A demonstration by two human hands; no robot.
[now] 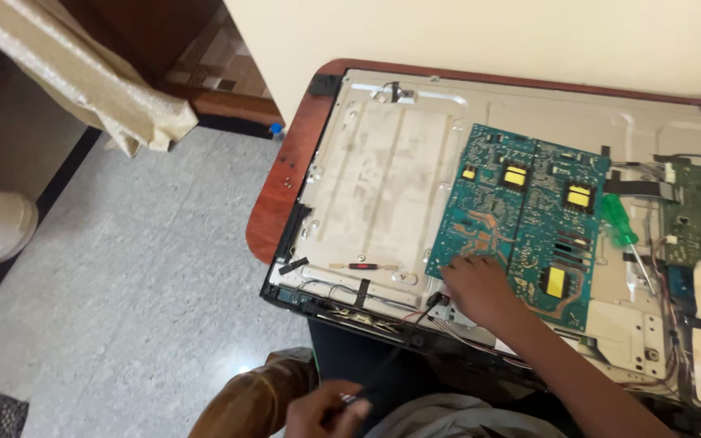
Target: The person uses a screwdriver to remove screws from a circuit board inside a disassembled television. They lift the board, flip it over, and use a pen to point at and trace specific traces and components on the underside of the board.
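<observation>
right hand [474, 285] rests on green circuit board [521, 219]; left hand [326, 411] grips wires [391, 357].

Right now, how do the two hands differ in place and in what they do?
The right hand lies on the lower edge of the teal circuit board, fingers spread. The left hand is low beside the knee, off the metal panel, closed on a dark tool. Both are bare.

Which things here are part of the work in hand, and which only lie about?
In the work:
- right hand, resting on the teal circuit board
- left hand, down near the lap, pinching a thin dark wire
- metal back panel

Lying about:
- green-handled screwdriver
- beige cloth
- wooden table
</observation>
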